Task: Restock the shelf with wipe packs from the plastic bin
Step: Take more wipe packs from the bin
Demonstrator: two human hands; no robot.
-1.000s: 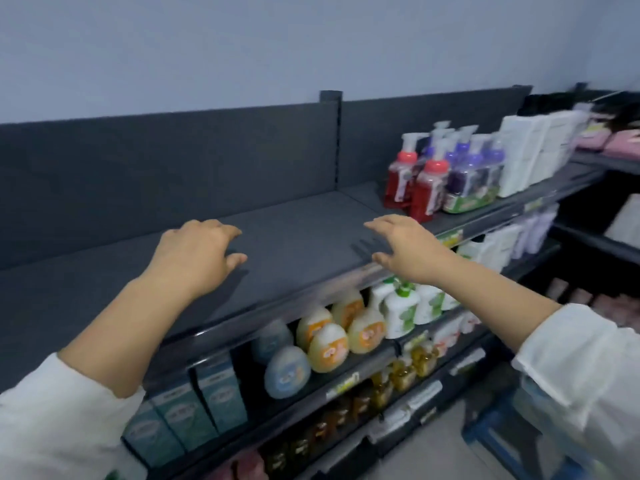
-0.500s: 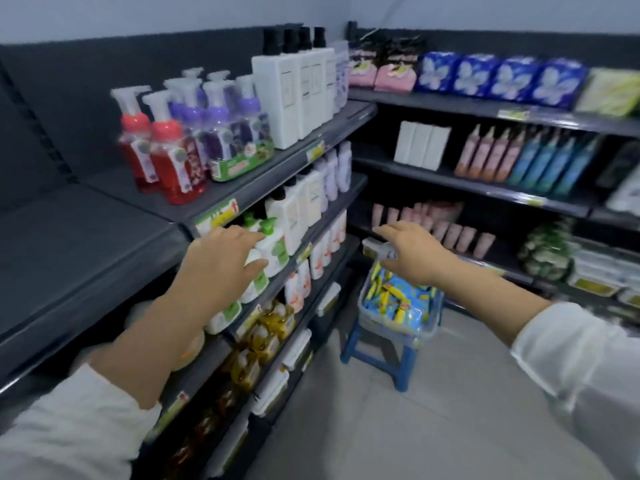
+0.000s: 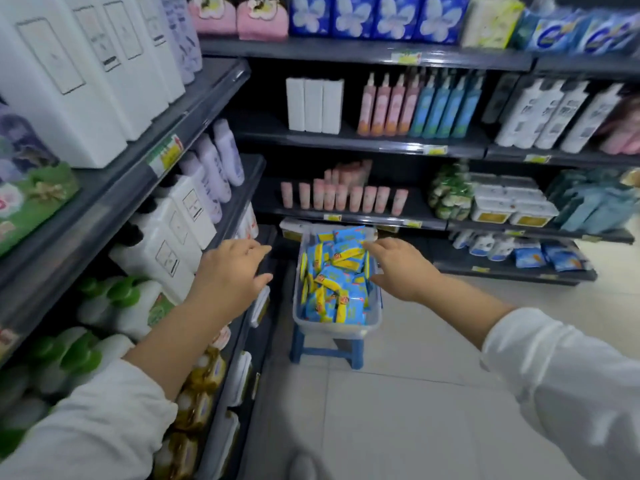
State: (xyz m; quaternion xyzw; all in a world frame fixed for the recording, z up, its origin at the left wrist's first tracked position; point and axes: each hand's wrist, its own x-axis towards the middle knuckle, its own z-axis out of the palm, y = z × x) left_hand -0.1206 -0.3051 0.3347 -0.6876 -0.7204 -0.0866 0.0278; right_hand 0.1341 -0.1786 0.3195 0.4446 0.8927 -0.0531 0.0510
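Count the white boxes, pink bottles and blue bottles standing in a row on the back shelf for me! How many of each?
White boxes: 3
Pink bottles: 4
Blue bottles: 4
Total: 11

Blue-yellow wipe packs [image 3: 334, 282] heaped in clear plastic bin [image 3: 337, 328].

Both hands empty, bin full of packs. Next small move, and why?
Probably lower the right hand into the plastic bin and grip a top wipe pack. That hand is open, holds nothing, and hovers over the bin's right rim, right beside the blue-and-yellow packs. The left hand, also open and empty, is left of the bin.
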